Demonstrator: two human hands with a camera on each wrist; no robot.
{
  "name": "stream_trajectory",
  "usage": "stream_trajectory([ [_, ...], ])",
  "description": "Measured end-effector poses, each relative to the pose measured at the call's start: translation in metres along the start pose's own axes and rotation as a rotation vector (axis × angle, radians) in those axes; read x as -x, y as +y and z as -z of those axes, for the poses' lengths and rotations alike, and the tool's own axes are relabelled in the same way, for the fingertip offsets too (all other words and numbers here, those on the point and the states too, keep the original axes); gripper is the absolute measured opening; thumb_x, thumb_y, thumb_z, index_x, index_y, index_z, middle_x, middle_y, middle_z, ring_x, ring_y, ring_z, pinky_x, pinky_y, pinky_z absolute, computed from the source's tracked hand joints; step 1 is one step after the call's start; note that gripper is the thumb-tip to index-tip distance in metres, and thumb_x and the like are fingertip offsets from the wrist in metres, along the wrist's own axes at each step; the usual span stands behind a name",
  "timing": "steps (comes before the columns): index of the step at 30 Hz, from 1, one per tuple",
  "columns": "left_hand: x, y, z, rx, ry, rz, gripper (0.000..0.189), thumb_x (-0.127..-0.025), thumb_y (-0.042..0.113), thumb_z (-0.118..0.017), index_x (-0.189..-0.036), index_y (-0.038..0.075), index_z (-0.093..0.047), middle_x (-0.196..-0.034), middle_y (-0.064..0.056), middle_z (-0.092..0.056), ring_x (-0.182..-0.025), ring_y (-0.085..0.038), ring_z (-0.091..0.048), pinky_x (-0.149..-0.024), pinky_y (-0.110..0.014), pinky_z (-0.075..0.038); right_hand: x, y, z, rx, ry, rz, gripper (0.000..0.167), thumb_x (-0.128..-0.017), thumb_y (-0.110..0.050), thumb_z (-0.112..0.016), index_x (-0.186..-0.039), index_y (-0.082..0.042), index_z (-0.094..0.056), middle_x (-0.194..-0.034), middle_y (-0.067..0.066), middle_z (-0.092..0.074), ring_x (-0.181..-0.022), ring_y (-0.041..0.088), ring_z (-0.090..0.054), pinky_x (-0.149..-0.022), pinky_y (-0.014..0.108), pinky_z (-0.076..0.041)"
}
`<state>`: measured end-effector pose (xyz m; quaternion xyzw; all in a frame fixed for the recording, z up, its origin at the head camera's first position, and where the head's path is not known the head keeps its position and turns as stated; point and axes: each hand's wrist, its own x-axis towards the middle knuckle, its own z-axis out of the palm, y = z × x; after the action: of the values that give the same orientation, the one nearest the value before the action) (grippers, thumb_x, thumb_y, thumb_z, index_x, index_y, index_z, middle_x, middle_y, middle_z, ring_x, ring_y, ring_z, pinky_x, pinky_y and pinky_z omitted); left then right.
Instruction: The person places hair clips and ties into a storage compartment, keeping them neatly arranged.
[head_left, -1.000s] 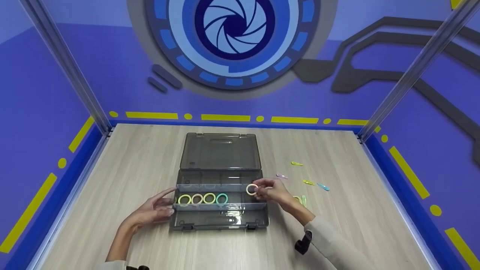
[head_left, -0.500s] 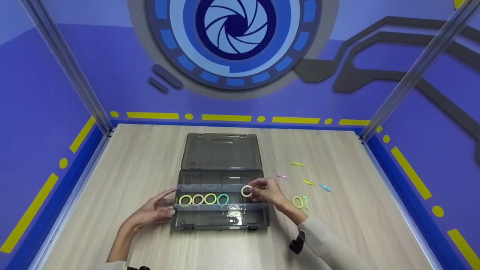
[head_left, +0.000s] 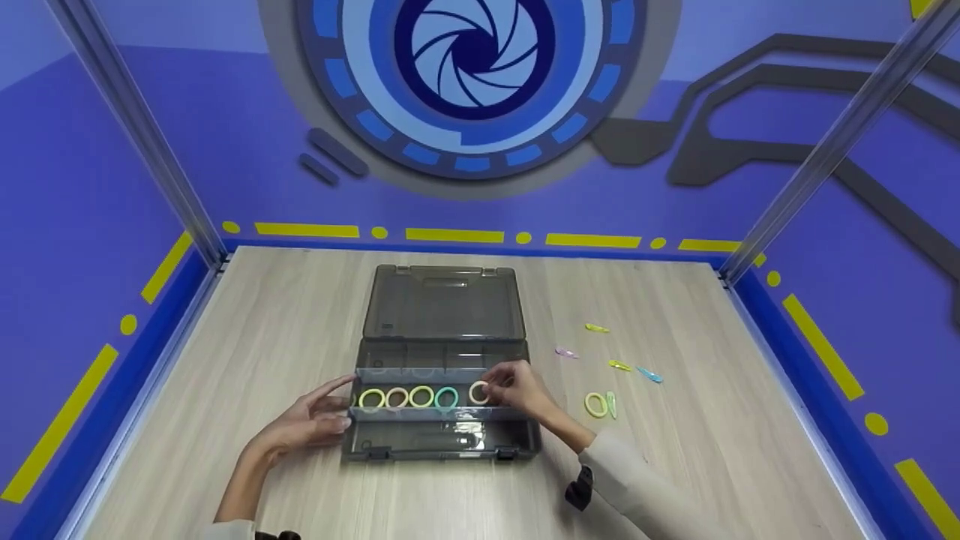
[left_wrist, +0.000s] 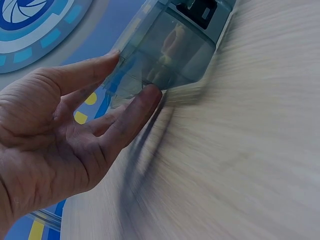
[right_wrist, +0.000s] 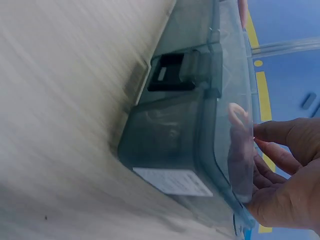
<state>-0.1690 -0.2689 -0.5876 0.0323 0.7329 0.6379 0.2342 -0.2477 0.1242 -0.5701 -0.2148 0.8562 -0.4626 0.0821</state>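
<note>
Head view shows the right grip (head_left: 519, 382) pinched nearly together, holding the pale ring (head_left: 472, 392) between thumb and fingers. That ring is at this grip's fingertips, low in the middle of 3 long compartments of the gray box (head_left: 442, 456); whether it touches the bottom, I cannot tell. To the left of the right grip, in the same compartment, 4 rings line up, the teal ring (head_left: 446, 388) nearest to it, then the yellow ring (head_left: 421, 386), pink ring (head_left: 397, 388) and yellow-green ring (head_left: 372, 389). Farther left, the left grip (head_left: 296, 430) is spread wide, its extended fingers touching the box's left end without curling round it. Beyond the right grip, the lid (head_left: 444, 307) is folded back. To its right on the counter (head_left: 675, 450), a light yellow ring (head_left: 587, 406) lies beside a green clip (head_left: 612, 406), with a purple clip (head_left: 566, 352), a blue clip (head_left: 650, 374) and 2 yellow clips (head_left: 620, 365) farther out.
</note>
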Motion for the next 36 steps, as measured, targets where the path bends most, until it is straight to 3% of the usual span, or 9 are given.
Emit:
stream_trajectory([
  [7, 0.000, 0.000, -0.002, 0.008, 0.008, 0.015, 0.086, -0.095, 0.018, -0.073, -0.163, 0.012, -0.022, -0.152, -0.038, -0.037, -0.132, -0.042, -0.056, -0.105, -0.053, -0.053, -0.002, -0.001, -0.013, 0.172, 0.060, 0.054, 0.008, -0.083, 0.001, -0.078, -0.091, 0.001, -0.079, -0.078, 0.012, -0.077, -0.066, 0.015, -0.069, -0.057, 0.018, -0.052],
  [13, 0.000, 0.000, -0.002, 0.003, 0.016, 0.022, 0.086, -0.095, 0.019, -0.074, -0.163, 0.012, -0.022, -0.152, -0.038, -0.037, -0.133, -0.043, -0.056, -0.105, -0.054, -0.053, -0.004, 0.004, -0.019, 0.198, 0.071, 0.059, 0.008, -0.081, 0.006, -0.076, -0.088, 0.005, -0.077, -0.076, 0.015, -0.076, -0.067, 0.022, -0.072, -0.057, 0.024, -0.056],
  [26, 0.000, 0.001, -0.003, 0.020, 0.032, 0.050, 0.086, -0.096, 0.020, -0.073, -0.164, 0.014, -0.021, -0.152, -0.036, -0.038, -0.128, -0.037, -0.060, -0.106, -0.054, -0.053, -0.003, 0.000, -0.016, 0.147, 0.020, 0.072, 0.010, -0.084, 0.006, -0.073, -0.094, 0.009, -0.077, -0.085, 0.020, -0.078, -0.074, 0.029, -0.075, -0.065, 0.034, -0.062],
  [32, -0.001, 0.001, -0.003, 0.027, 0.026, 0.059, 0.086, -0.096, 0.021, -0.073, -0.164, 0.013, -0.021, -0.153, -0.036, -0.038, -0.128, -0.036, -0.060, -0.105, -0.054, -0.053, -0.001, -0.007, -0.001, 0.079, -0.005, 0.063, 0.012, -0.087, 0.006, -0.071, -0.097, 0.010, -0.076, -0.089, 0.021, -0.077, -0.076, 0.024, -0.072, -0.066, 0.024, -0.059],
  [36, -0.001, 0.002, -0.003, 0.018, 0.025, 0.054, 0.086, -0.096, 0.021, -0.073, -0.164, 0.013, -0.021, -0.153, -0.037, -0.037, -0.129, -0.038, -0.059, -0.105, -0.054, -0.053, -0.001, -0.008, 0.014, -0.001, -0.012, 0.011, 0.015, -0.089, 0.006, -0.068, -0.102, 0.012, -0.074, -0.089, 0.023, -0.075, -0.070, 0.018, -0.067, -0.059, 0.021, -0.056],
])
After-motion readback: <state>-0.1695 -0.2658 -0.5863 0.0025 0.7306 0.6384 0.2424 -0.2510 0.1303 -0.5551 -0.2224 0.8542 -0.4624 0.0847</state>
